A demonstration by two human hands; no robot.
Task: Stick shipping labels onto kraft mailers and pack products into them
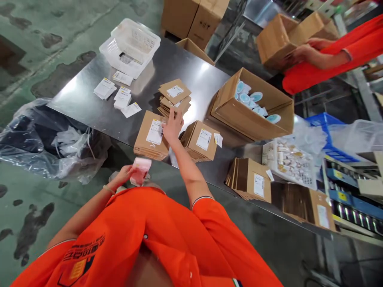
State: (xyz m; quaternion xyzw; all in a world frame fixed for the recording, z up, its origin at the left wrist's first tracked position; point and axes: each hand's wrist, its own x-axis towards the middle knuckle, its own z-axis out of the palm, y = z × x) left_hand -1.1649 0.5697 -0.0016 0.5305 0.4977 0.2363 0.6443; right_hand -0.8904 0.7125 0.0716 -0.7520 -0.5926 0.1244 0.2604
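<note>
My left hand [128, 174], low in front of my body, grips a small pinkish-white paper bundle [141, 167], partly blurred. My right hand [173, 126] reaches over the table with its fingers stretched out. Its fingertips lie at the edge of a stack of flat brown cardboard pieces [151, 137] with a white label on top. Just beyond the fingers is a looser, uneven pile of labelled cardboard [175, 91]. To the right of the wrist leans another labelled cardboard stack [203, 139].
White cards [122, 97] lie in small piles near a white plastic basket [131, 48]. An open carton [254, 107] holds blue-and-white round items. More cardboard stacks [251, 179] line the right edge. A co-worker's hands [311, 52] hold a carton. A clear bag [68, 147] hangs at left.
</note>
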